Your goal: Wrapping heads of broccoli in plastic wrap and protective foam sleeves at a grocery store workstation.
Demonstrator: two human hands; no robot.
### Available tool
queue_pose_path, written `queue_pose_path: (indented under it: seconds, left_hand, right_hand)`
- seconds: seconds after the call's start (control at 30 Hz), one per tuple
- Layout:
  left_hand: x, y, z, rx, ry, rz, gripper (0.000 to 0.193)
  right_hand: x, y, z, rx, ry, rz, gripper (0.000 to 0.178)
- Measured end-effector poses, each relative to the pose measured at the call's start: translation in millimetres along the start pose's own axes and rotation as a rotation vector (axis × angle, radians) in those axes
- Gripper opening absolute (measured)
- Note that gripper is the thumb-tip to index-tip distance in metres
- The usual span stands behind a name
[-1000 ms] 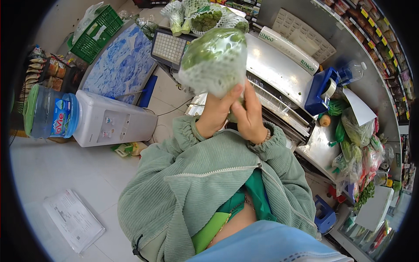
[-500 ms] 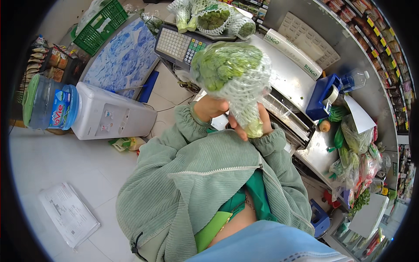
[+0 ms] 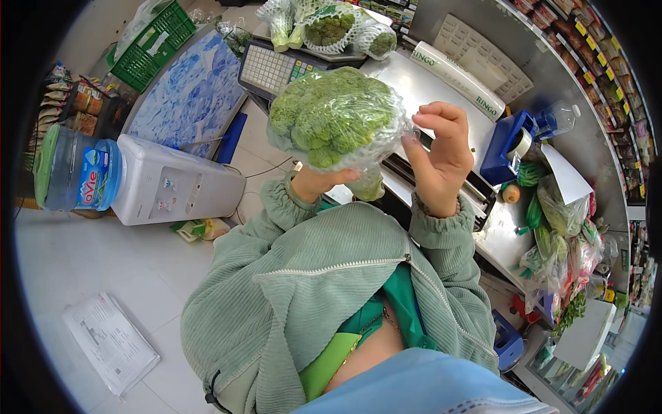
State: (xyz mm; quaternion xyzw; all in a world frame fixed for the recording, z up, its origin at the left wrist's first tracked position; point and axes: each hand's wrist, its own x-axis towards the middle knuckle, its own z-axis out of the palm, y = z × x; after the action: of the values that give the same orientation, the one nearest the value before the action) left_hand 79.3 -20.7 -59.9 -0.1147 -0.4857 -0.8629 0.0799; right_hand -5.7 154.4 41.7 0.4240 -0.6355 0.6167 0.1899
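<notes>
A large head of green broccoli [image 3: 327,114] in clear plastic film is held up in front of my chest, its crown tilted toward the upper left. My left hand [image 3: 321,181] grips it from beneath near the stem, thumb showing and the other fingers mostly hidden behind. A pale stem end [image 3: 367,185] pokes out low on its right. Beside the crown's right edge, my right hand [image 3: 441,155] is raised with thumb and fingers apart, fingertips at the film; whether they touch it I cannot tell.
Behind the broccoli stands a weighing scale with a keypad [image 3: 272,69], carrying net-wrapped broccoli [image 3: 329,31]. A film roll [image 3: 458,79] lies on the metal counter, near a blue tape dispenser [image 3: 509,148] and bagged vegetables [image 3: 562,214]. A water dispenser [image 3: 176,183] is at left.
My right hand has left the stem and moved up and right to the crown's side. The broccoli has shifted left and turned, showing more of its crown. My left hand still holds it.
</notes>
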Motion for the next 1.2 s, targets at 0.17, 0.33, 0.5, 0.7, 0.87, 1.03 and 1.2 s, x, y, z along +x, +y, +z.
queue_pose_path:
  seconds: [0.17,0.33,0.5,0.7,0.87,1.03,1.2]
  left_hand:
    - [3,2,3,-0.056,0.087,-0.067,0.065]
    - [17,8,24,-0.488,0.104,-0.056,0.053]
    - [25,0,30,-0.450,0.244,-0.110,0.048]
    - [29,-3,47,-0.480,0.352,-0.240,0.043]
    - [19,-5,52,-0.224,0.262,-0.143,0.039]
    - [20,3,35,-0.453,0.257,-0.532,0.035]
    - [24,-12,30,-0.667,0.137,-0.374,0.031]
  right_hand:
    - [-7,8,-7,0.254,0.192,-0.028,0.008]
    - [-30,4,2,0.332,0.147,0.017,0.008]
    - [-38,4,5,0.184,-0.012,-0.159,0.008]
    - [-47,2,18,-0.214,-0.245,-0.240,0.018]
    - [-51,-10,23,-0.463,-0.270,-0.237,0.021]
    - [-47,-19,18,-0.385,-0.361,-0.149,0.016]
    - [-55,-9,6,0.003,-0.236,-0.022,0.012]
